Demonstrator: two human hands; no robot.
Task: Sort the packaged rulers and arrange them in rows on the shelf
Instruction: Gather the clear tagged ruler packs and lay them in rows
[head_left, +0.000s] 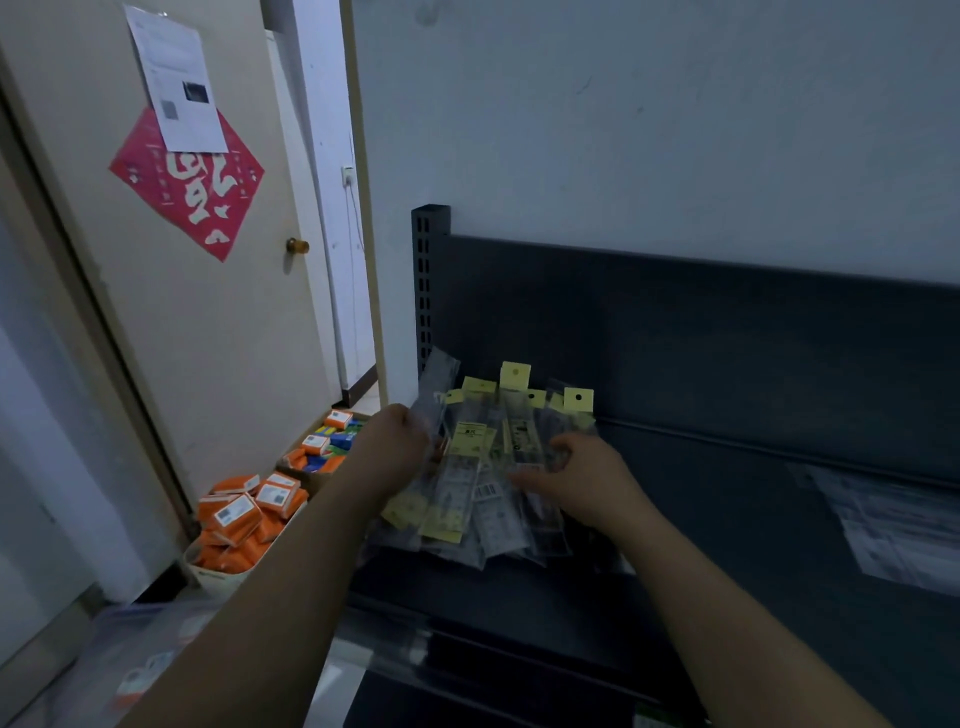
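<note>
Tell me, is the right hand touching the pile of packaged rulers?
Touching. The head view shows the right hand with spread fingers resting on the pile of packaged rulers.

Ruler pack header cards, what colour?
Pale yellow header cards, each with a dark punched hole; the head view shows it best.

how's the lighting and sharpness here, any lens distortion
head view: dim, bluish light with no strong glare; the packaged rulers look soft and their print is unreadable; the wide-angle lens bows the door and tilts the shelf.
</note>
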